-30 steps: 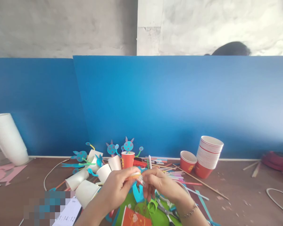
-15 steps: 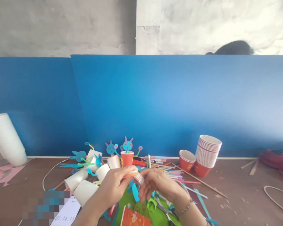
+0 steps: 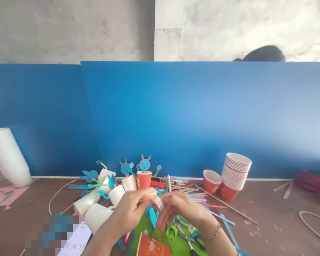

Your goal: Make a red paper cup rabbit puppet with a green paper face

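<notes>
In the middle of the head view, my left hand point(image 3: 132, 209) grips a small tape roll point(image 3: 158, 202), its orange edge between thumb and fingers. My right hand point(image 3: 177, 209) is at the roll's right side, its fingers loosely curled; whether they pinch anything is hidden. Below both hands lies an orange-red cup point(image 3: 150, 246), tipped on its side, beside green paper point(image 3: 142, 227). Scissors point(image 3: 188, 237) lie under my right wrist. Just beyond my hands stands a red cup point(image 3: 144, 180) bearing a blue cat-faced figure point(image 3: 144, 164).
Several white cups point(image 3: 97, 216) with blue paper pieces lie at left, near a phone point(image 3: 74, 241). A stack of cups point(image 3: 234, 176) and a single red cup point(image 3: 211, 182) stand right. A wooden stick point(image 3: 229, 205) crosses the table. Blue partition point(image 3: 176, 117) behind.
My right hand has shifted slightly right, its fingers a little farther from my left hand. My left hand still holds the tape roll in nearly the same place.
</notes>
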